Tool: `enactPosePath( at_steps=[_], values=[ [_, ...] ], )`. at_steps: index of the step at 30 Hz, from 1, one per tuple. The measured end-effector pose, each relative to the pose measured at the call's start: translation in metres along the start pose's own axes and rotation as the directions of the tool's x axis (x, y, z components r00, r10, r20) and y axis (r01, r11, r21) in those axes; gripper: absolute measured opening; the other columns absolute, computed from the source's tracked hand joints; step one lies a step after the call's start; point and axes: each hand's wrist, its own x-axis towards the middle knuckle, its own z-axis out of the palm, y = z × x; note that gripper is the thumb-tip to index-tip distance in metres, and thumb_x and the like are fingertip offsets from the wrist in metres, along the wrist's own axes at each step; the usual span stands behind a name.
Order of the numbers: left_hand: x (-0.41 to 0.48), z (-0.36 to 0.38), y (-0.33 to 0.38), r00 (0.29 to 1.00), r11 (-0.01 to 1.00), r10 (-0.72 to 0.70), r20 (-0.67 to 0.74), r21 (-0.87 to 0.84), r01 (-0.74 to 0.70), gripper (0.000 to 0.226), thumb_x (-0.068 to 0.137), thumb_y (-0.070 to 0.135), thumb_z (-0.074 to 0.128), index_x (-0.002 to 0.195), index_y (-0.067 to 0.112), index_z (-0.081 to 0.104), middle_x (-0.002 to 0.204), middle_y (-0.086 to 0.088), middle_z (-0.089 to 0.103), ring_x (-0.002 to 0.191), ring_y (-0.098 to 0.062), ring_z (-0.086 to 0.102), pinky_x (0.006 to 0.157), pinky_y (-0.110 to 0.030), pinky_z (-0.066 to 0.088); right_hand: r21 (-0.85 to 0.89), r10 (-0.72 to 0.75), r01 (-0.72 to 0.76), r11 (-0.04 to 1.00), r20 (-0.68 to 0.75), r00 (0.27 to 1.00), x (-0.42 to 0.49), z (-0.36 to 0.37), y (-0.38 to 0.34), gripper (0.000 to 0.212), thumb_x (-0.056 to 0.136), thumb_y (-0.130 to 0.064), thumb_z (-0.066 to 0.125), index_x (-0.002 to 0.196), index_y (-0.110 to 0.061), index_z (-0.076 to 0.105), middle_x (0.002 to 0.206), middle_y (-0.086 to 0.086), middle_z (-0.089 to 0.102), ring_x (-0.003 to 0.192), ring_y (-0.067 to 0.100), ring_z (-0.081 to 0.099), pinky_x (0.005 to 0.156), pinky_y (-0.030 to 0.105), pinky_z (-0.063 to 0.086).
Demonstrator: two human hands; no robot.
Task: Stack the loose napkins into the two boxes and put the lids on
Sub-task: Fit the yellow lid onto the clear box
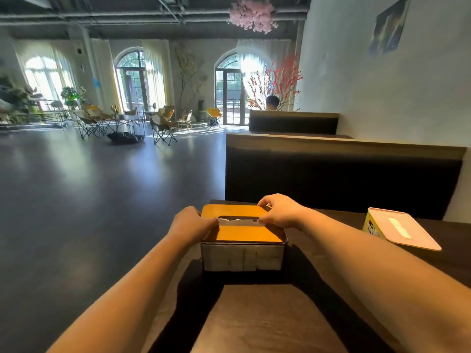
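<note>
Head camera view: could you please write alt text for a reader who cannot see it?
The left hand and right hand grip the ends of a wooden lid on a grey box, a napkin showing in its slot. A yellow box with a white lid sits to the right on the dark table.

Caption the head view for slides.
Left hand and right hand grip orange slotted lid on translucent napkin box; yellow white-lidded box beside.

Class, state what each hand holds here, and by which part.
The left hand and the right hand both grip the wooden lid on the box, at opposite ends of its slot, thumbs by the napkin.
</note>
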Motion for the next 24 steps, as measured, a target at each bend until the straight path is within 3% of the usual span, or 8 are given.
enactPosePath(
  at_steps=[3,7,9,11,14,17,24],
  values=[
    [0.010,0.006,-0.003,1.000,0.993,-0.005,0.003,0.119,0.004,0.037,0.089,0.046,0.071,0.078,0.010,0.065,0.071,-0.003,0.061,0.064,-0.014,0.058,0.052,-0.024,0.041,-0.049,0.025,-0.022,0.999,0.055,0.998,0.008,0.001,0.007,0.052,0.090,-0.033,0.080,0.136,-0.027,0.059,0.123,-0.003,0.060,0.112,0.019,0.059,0.090,0.033,0.055],
    [0.021,0.012,-0.002,1.000,0.980,-0.002,-0.004,0.200,0.003,0.044,0.089,0.050,0.069,0.096,0.008,0.066,0.071,0.001,0.054,0.064,-0.011,0.055,0.050,-0.022,0.036,-0.056,0.037,-0.034,0.998,0.053,0.998,0.015,0.001,0.013,0.050,0.088,-0.035,0.081,0.133,-0.027,0.061,0.124,-0.002,0.062,0.113,0.019,0.061,0.097,0.038,0.057],
    [0.022,0.017,-0.001,1.000,0.978,0.005,-0.019,0.207,-0.001,0.052,0.088,0.051,0.071,0.114,0.007,0.062,0.083,-0.001,0.057,0.072,-0.012,0.057,0.052,-0.022,0.038,-0.018,0.035,-0.034,0.999,0.045,0.998,0.014,0.004,0.015,0.050,0.089,-0.033,0.082,0.134,-0.026,0.060,0.124,-0.002,0.062,0.114,0.018,0.061,0.097,0.036,0.056],
    [0.019,0.026,0.000,0.999,0.982,-0.001,-0.046,0.190,0.010,0.061,0.089,0.049,0.072,0.129,0.008,0.050,0.107,-0.008,0.059,0.086,-0.018,0.061,0.059,-0.025,0.046,0.023,0.029,-0.029,0.999,0.038,0.999,0.012,0.010,0.018,0.056,0.090,-0.034,0.081,0.140,-0.026,0.056,0.129,-0.003,0.060,0.118,0.017,0.059,0.098,0.036,0.054],
    [0.014,0.037,0.002,0.996,0.983,0.000,-0.092,0.184,0.017,0.070,0.091,0.045,0.073,0.140,0.009,0.038,0.127,-0.015,0.053,0.100,-0.026,0.060,0.071,-0.032,0.052,0.074,-0.001,-0.002,0.997,0.045,0.999,0.007,0.021,0.024,0.063,0.095,-0.037,0.075,0.151,-0.028,0.046,0.143,-0.002,0.055,0.129,0.019,0.054,0.108,0.039,0.049],
    [0.016,0.037,0.002,0.995,0.982,0.004,-0.100,0.190,0.015,0.072,0.090,0.045,0.074,0.140,0.009,0.038,0.128,-0.015,0.053,0.101,-0.028,0.061,0.074,-0.034,0.054,0.046,-0.020,0.017,0.999,0.069,0.997,0.004,0.020,0.025,0.069,0.100,-0.040,0.067,0.160,-0.029,0.035,0.157,0.000,0.044,0.141,0.024,0.046,0.114,0.041,0.043],
    [0.022,0.032,0.006,0.997,0.971,0.001,-0.075,0.238,0.017,0.058,0.092,0.041,0.073,0.132,0.008,0.048,0.119,-0.013,0.058,0.095,-0.023,0.061,0.066,-0.029,0.048,-0.074,-0.008,0.017,0.997,0.121,0.993,0.004,0.011,0.020,0.072,0.102,-0.045,0.062,0.163,-0.026,0.029,0.160,0.003,0.043,0.141,0.026,0.047,0.110,0.039,0.045]
  ],
)
